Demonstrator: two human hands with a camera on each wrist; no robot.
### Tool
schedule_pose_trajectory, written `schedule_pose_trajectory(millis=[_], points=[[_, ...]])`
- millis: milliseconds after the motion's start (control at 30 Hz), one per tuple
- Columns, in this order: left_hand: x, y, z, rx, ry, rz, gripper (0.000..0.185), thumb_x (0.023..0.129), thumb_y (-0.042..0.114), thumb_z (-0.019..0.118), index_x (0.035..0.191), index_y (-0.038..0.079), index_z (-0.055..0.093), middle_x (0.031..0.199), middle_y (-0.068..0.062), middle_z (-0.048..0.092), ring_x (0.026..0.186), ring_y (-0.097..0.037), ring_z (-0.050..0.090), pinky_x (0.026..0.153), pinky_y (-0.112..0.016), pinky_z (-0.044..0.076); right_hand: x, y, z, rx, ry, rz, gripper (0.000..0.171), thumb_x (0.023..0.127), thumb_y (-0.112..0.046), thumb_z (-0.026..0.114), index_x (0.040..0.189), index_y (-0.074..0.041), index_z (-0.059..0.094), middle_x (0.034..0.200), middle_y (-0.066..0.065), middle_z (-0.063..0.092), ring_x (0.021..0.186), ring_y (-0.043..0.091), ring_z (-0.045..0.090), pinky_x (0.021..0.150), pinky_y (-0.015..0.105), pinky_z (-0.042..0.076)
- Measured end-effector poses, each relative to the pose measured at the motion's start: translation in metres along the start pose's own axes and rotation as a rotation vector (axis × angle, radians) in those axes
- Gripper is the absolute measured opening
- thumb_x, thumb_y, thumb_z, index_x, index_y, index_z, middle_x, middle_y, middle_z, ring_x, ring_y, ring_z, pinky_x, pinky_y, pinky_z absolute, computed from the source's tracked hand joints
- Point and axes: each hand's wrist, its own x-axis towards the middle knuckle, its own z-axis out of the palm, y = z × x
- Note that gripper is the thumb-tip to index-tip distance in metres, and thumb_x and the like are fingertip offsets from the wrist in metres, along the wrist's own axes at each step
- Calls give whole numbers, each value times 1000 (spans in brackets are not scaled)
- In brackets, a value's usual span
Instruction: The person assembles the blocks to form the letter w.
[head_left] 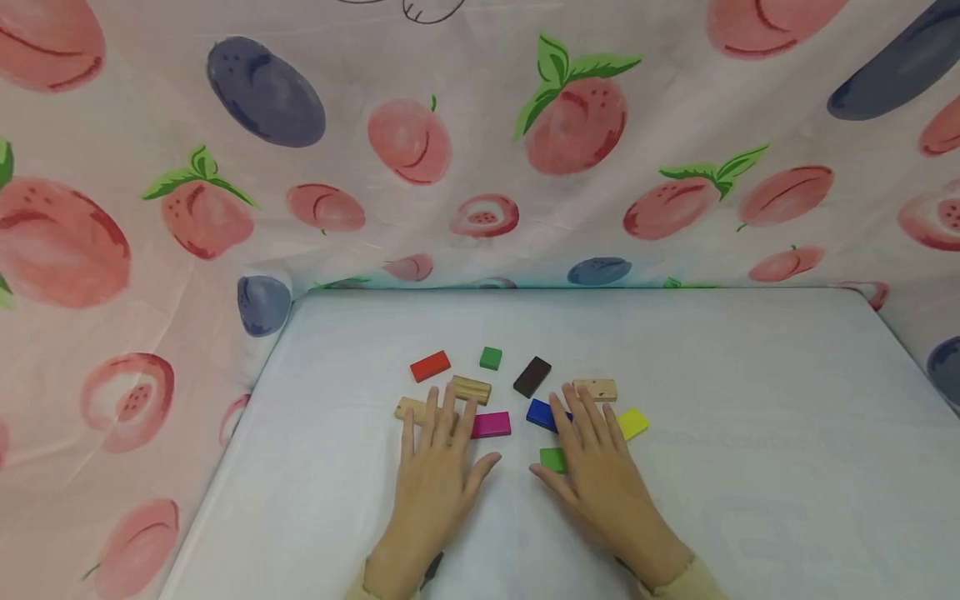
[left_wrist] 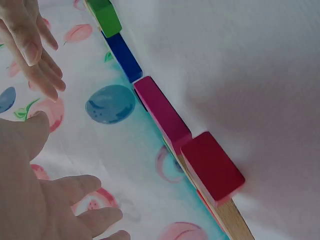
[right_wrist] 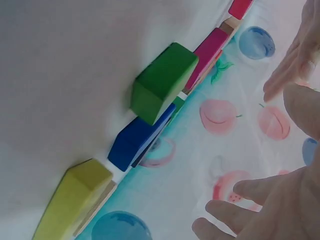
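Both grips lie flat and empty: left hand (head_left: 435, 467) covering a wooden block (head_left: 411, 407) beside the magenta block (head_left: 491, 424), right hand (head_left: 600, 467) between the blue block (head_left: 538, 412) and yellow block (head_left: 633, 422) on the tabletop (head_left: 750, 467).

My left hand (head_left: 438, 467) and right hand (head_left: 600, 467) lie flat, palms down, side by side, fingers straight and slightly spread, thumbs angled toward each other, holding nothing.
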Motion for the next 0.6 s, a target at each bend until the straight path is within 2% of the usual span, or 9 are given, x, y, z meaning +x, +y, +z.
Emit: schedule_pose_trajectory(millis=[167,433,600], points=[[2,-4,-3,-3,27,14,74,84,54,55,142,13,36,152,-11,17,139,-32,11,107,-57,7,5,-5,-2,11,-11,-17,88,85,-59,51,148,-7,17,153,11,13,140,29,5,111,47,9],[5,-14,-3,-77,71,34,70,85,48,58,140,9,38,148,-12,28,136,-31,22,107,-53,17,12,-9,-3,63,55,-81,86,84,-54,57,145,-3,23,150,14,21,137,31,17,110,45,18],[8,-21,-3,-103,100,41,67,84,41,63,137,5,42,143,-15,35,132,-31,30,107,-50,21,18,-14,-3,104,52,-70,87,82,-52,61,145,-4,24,149,13,25,136,30,22,106,46,27]])
